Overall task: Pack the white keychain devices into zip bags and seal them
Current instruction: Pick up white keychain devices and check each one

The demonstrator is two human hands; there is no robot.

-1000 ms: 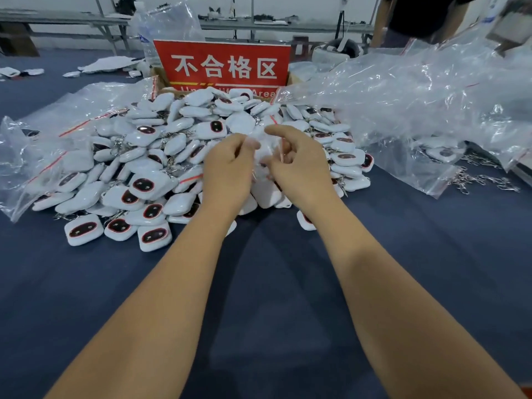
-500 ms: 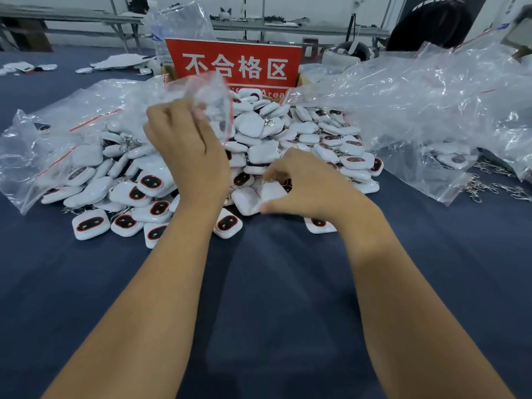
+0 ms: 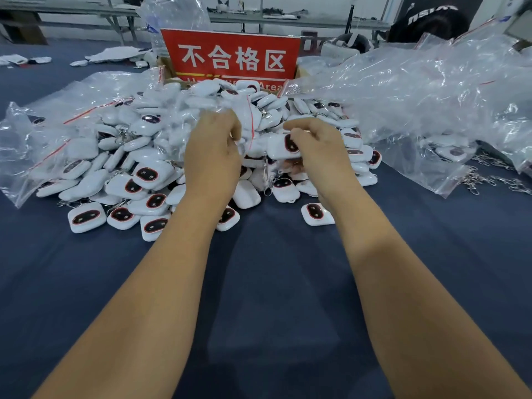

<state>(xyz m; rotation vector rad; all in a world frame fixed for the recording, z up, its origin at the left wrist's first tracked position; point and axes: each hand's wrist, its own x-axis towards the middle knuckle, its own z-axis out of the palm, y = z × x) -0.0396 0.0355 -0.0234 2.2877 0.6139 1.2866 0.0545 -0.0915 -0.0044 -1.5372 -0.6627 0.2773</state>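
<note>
1. Loading looks like the step in hand: the person's right hand (image 3: 318, 145) carries a white keychain device (image 3: 283, 146) toward a small zip bag (image 3: 247, 122) that the left hand (image 3: 212, 145) holds up over the pile of devices (image 3: 144, 174).
2. The right hand's fingers and thumb are curled round the device, dark face turned toward the bag; the device hangs just above the pile, just beside the bag's red zip line.
3. The left hand's fingers are curled and appear to pinch the bag's clear film near its mouth. Whether the mouth is parted wide enough cannot be told, since the plastic is crumpled and see-through.
4. Both forearms reach forward side by side over the blue table cloth (image 3: 273, 283), wrists slightly bent down, the hands near each other but apart.
5. The next move likely calls for the left hand to spread the mouth while the right slides the device in edge first, keychain clip included, then for both to press the zip strip along its length.
6. The slippery film may fold shut, and a clip could snag on the rim.
7. Behind the pile stands a red sign (image 3: 231, 57); loose clear bags (image 3: 417, 93) heap to the right.
</note>
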